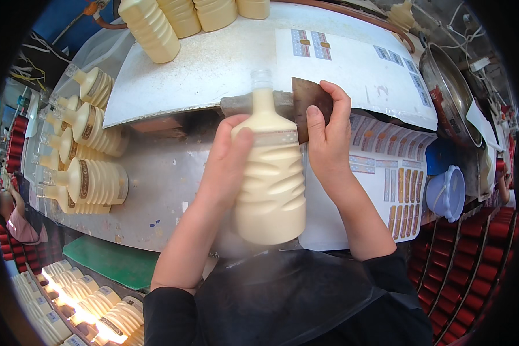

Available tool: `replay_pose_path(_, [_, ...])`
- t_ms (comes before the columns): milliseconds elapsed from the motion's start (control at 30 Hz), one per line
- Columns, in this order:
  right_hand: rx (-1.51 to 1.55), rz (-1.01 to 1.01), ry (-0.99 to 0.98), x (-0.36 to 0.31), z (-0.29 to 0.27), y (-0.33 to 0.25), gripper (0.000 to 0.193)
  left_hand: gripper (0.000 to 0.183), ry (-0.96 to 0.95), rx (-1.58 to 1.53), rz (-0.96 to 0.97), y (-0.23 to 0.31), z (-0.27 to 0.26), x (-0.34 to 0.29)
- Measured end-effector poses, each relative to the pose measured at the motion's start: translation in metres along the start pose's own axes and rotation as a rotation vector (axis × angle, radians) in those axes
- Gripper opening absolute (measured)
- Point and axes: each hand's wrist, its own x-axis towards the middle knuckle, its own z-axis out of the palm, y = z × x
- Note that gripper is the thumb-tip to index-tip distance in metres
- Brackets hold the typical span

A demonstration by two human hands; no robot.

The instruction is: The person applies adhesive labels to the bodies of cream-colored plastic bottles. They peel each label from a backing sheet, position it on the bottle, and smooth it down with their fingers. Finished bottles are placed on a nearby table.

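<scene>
A cream-coloured bottle (269,196) with wavy grooves and a clear neck is in front of me, its neck pointing away. My left hand (228,158) grips its left side, slightly blurred, with the thumb on the shoulder. Around the bottle just below the shoulder runs a pale patterned label strip (274,137). My right hand (330,130) pinches a flat dark brown scraper (309,104) between thumb and fingers. The scraper's left edge is beside the bottle's right shoulder; whether they touch I cannot tell. Behind the bottle's neck lies a grey block or folded cloth (236,105), partly hidden.
Labelled cream bottles (98,180) lie at the left, and unlabelled ones (150,32) stand on the white raised board (213,63). A sticker sheet (357,190) lies right, near a lilac bucket (447,193) and metal basin (452,92). Racks of red cylinders (461,259) fill the lower right.
</scene>
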Motion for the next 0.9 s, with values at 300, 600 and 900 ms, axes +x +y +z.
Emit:
replay_pose_path(300, [0.199,0.121,-0.055,0.005,-0.01,-0.016,0.042,0.063,0.05,0.022,-0.151,0.001,0.003,-0.023])
replay_pose_path(600, [-0.176,-0.132,-0.176,0.014,0.016,-0.065,0.04,0.084,0.074,0.424,-0.02,0.027,0.029,-0.036])
replay_pose_path(900, [-0.302,-0.161,-0.215,0.017,0.021,-0.088,0.04,0.087,0.109,0.558,-0.033,0.031,0.034,-0.041])
